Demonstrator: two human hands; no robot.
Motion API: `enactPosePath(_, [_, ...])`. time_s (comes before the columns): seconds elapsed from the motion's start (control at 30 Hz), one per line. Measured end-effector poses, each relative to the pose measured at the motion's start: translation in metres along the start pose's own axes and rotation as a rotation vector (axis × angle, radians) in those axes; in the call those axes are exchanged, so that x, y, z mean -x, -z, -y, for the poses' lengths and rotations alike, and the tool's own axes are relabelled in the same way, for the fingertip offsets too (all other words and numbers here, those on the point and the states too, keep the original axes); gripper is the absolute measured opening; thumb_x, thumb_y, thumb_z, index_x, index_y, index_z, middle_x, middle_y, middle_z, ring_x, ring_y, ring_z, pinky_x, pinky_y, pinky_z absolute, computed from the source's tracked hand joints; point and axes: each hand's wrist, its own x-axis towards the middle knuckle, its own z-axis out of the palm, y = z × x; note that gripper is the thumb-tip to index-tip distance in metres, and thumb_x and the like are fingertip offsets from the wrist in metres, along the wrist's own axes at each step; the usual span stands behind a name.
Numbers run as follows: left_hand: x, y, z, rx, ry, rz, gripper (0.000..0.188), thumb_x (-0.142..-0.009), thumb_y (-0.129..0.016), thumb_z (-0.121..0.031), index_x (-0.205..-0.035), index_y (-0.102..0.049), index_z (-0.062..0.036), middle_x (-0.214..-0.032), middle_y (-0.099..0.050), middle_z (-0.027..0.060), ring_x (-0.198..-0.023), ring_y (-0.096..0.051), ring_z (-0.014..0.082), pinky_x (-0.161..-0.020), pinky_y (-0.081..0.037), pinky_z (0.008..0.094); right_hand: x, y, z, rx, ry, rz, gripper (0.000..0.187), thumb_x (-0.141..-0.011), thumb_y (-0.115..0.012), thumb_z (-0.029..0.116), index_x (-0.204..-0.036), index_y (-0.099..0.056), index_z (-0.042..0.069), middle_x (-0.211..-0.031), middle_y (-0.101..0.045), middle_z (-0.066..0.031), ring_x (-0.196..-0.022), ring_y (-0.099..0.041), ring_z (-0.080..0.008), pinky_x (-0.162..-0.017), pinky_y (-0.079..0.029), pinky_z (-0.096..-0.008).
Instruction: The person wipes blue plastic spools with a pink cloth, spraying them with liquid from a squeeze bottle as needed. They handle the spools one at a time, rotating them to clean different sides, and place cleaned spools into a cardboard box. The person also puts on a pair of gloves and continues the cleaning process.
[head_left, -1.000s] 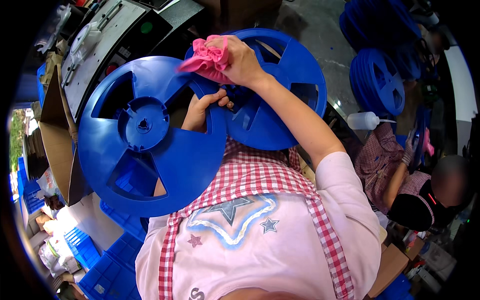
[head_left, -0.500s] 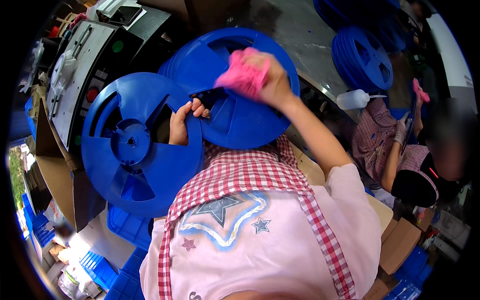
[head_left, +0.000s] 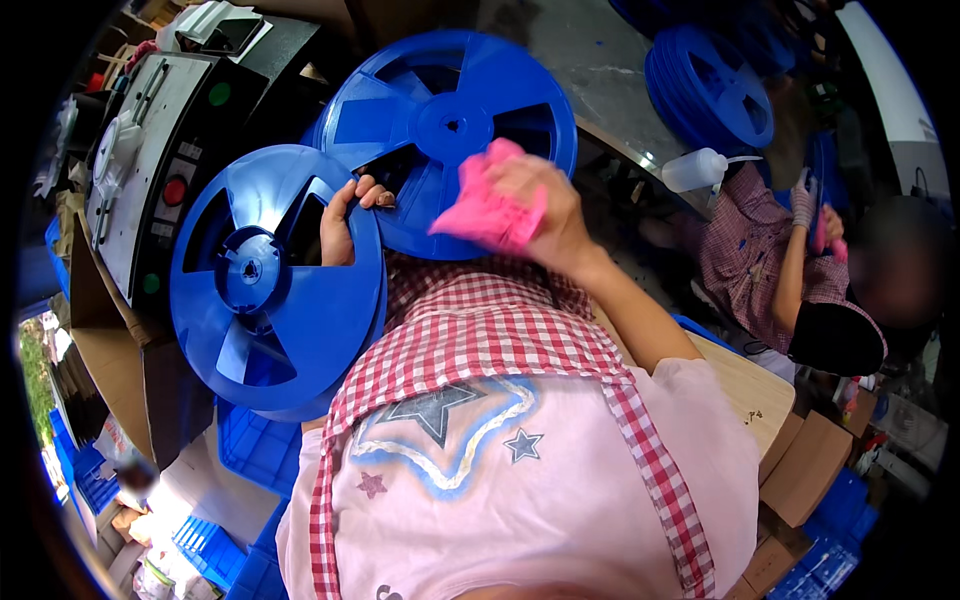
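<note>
My left hand [head_left: 350, 217] grips the rim of a blue plastic reel [head_left: 335, 335], its fingers curled through one of the cut-outs. The reel stands tilted at my left, its round hub facing up. My right hand [head_left: 548, 215] is closed on a crumpled pink cloth [head_left: 487, 205], a little blurred by motion. That cloth lies over the lower right edge of a second blue reel [head_left: 380, 120], which rests on more reels in front of me. Whether the cloth touches its surface I cannot tell.
A grey machine with a red button [head_left: 174, 191] stands at the left, beside an open cardboard box [head_left: 115, 350]. Blue crates [head_left: 255, 450] sit at lower left. On the right are a white squeeze bottle [head_left: 694, 170], stacked blue reels [head_left: 710, 85] and a co-worker holding a pink cloth [head_left: 830, 230].
My right hand and the pink cloth have moved down off the far reel's middle, so its hub now shows. The reel in my left hand has shifted and tilted slightly.
</note>
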Motion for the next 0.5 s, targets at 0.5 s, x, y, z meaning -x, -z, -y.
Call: enactPosePath(0.5, [0.011,-0.026,-0.002,-0.322,0.0,-0.123,0.026,-0.089,-0.059,-0.013,-0.112,-0.053,-0.0019,-0.096,-0.06,0.0081,-0.092,-0.061,0.02,-0.085,-0.051,0.0406,-0.169,0.006,0.023,-1.487,-0.202,0.002,0.041,-0.087,-0.066,0.024,-0.123,-0.054,0.007,-0.11,-0.063,-0.0109,-0.096,-0.063,-0.0162,-0.08,-0.053,-0.0298])
